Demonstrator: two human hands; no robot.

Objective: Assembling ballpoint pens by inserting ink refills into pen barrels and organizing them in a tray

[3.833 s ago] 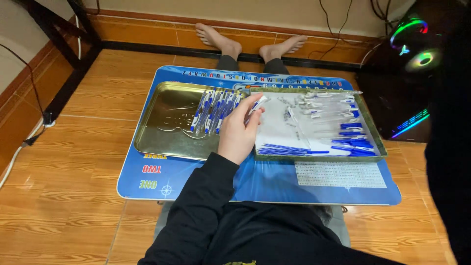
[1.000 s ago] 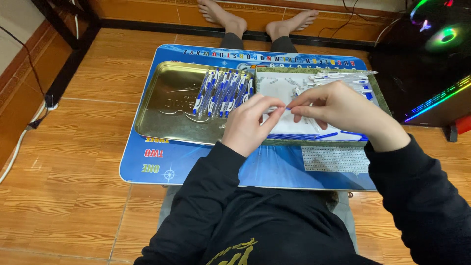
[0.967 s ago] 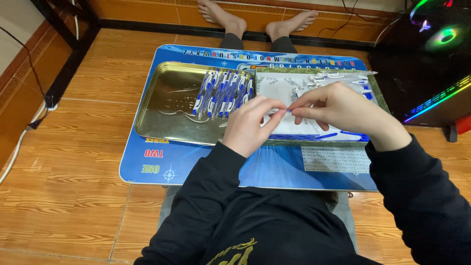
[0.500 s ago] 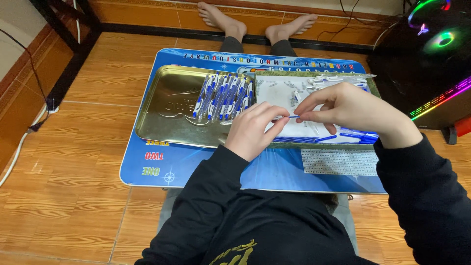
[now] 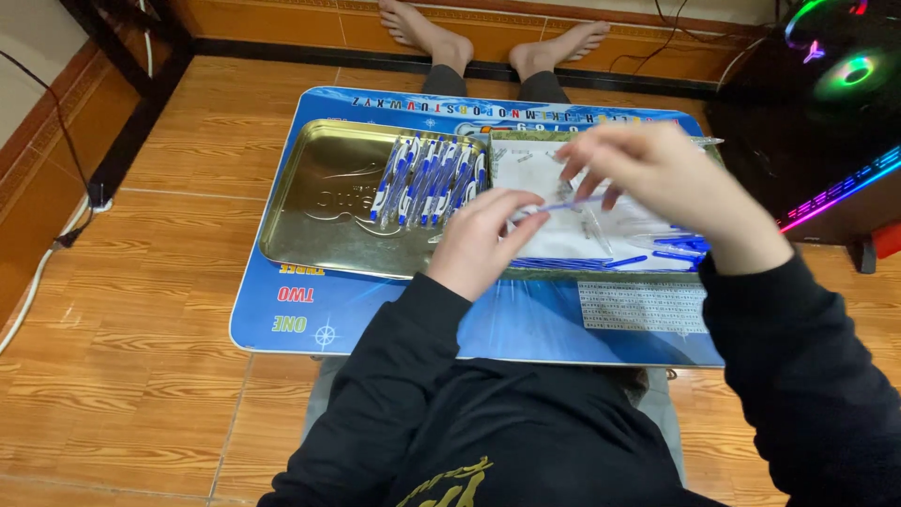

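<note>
Since half a second ago both hands have lifted slightly and drifted toward the centre of the frame; the view has tipped down a little, so the bare feet point(image 5: 488, 42) now sit at the very top edge.

Left hand point(image 5: 481, 246): centre of frame, wrist bent, palm down, fingertips pressed together in a pinch on the near end of a thin blue pen refill point(image 5: 566, 203). Right hand point(image 5: 668, 184): right of centre, raised above the left, fingers curled, grip pinching the far end of the same refill. The refill runs nearly level between the two hands, held above the tray of clear wrappers point(image 5: 601, 239).

Left of the hands, a gold metal tin point(image 5: 324, 211) holds a row of blue-and-white pens point(image 5: 430, 178) against its right wall. Tin and tray both rest on a blue lap surface point(image 5: 310, 314) over the wooden floor point(image 5: 122, 376). Black sleeves fill the lower frame. A computer case with coloured lights point(image 5: 835, 75) stands at upper right.
</note>
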